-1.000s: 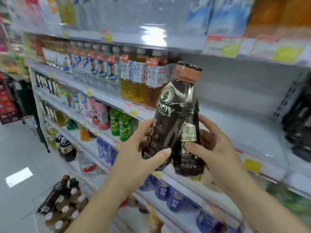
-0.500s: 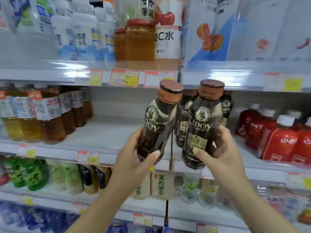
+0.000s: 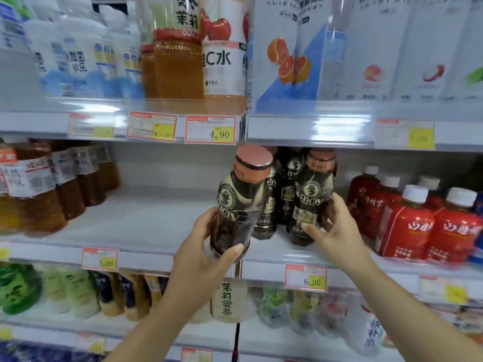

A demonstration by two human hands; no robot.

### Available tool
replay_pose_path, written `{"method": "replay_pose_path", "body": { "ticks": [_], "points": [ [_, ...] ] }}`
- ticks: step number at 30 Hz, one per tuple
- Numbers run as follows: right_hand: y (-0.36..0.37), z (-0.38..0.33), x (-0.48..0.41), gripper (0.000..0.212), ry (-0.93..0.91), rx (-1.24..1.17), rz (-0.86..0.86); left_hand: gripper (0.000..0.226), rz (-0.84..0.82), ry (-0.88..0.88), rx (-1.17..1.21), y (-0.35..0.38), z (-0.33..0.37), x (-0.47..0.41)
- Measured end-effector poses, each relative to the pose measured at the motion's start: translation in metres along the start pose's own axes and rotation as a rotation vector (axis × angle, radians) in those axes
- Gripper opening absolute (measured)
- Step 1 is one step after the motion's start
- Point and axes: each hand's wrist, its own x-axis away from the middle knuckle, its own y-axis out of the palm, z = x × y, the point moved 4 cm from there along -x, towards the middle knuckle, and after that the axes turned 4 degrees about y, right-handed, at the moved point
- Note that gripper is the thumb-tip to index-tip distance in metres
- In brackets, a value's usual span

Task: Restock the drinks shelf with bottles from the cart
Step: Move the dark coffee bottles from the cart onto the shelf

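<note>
- The left hand [image 3: 201, 259] grips a dark plastic bottle with a copper-brown cap [image 3: 241, 205] low on its body, with the thumb across the front near the base. This bottle is tilted toward the camera and held in the air in front of the white middle shelf [image 3: 146, 220].
- The right hand [image 3: 337, 231] holds a second dark copper-capped bottle [image 3: 312, 202], fingers curled round its lower half. Its base is down at the shelf board; whether it rests there cannot be told.
- Both bottles hold a dark brown drink. Their labels are black and cream with a round emblem, and only the letters "DOY" read clearly.
- Two more dark bottles of the same kind [image 3: 288, 194] stand on the shelf between the held ones, so four show in all.
- To the right stand red-wrapped bottles with white caps [image 3: 415, 226]. Five caps can be counted, and the white writing on them is blurred.
- To the left stand amber tea bottles with white labels [image 3: 39, 205]; their print is too smeared to read.
- Three price tags can be read:
  - "4.90" tag [image 3: 210, 130] on the upper rail
  - "6.00" tag [image 3: 305, 278] below the right hand
  - "7.00" tag [image 3: 100, 258] further left
- On the top shelf:
  - a tall amber bottle with a red band [image 3: 177, 69]
  - a white bottle marked "C水" [image 3: 223, 61]
  - a white pack printed with grapefruit slices [image 3: 287, 61]
- On the shelf below is a pale bottle with the green characters "茉莉" [image 3: 227, 300].
</note>
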Motion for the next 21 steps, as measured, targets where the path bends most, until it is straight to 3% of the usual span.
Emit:
{"method": "replay_pose_path", "body": {
  "ticks": [10,13,15,17,19,21],
  "points": [
    [0.017,0.000,-0.019,0.066,0.056,-0.019,-0.137,0.057,-0.015,-0.016,-0.004,0.010,0.004,0.005],
    [0.006,-0.007,-0.011,0.071,0.050,0.023,-0.029,0.056,-0.043,-0.004,-0.015,0.018,0.012,0.007],
    [-0.009,-0.025,0.006,0.056,0.012,-0.061,0.083,0.055,-0.059,0.000,0.000,0.027,0.018,0.006],
    [-0.018,-0.046,0.028,0.041,0.003,-0.241,0.027,0.056,-0.054,0.010,0.011,0.040,0.025,0.003],
    [-0.018,-0.062,0.047,0.044,0.021,-0.329,-0.112,0.059,-0.024,0.034,0.001,0.056,0.031,0.002],
    [-0.020,-0.062,0.055,0.046,0.060,-0.304,-0.089,0.062,0.008,0.079,-0.074,0.072,0.038,0.001]
  ]
}}
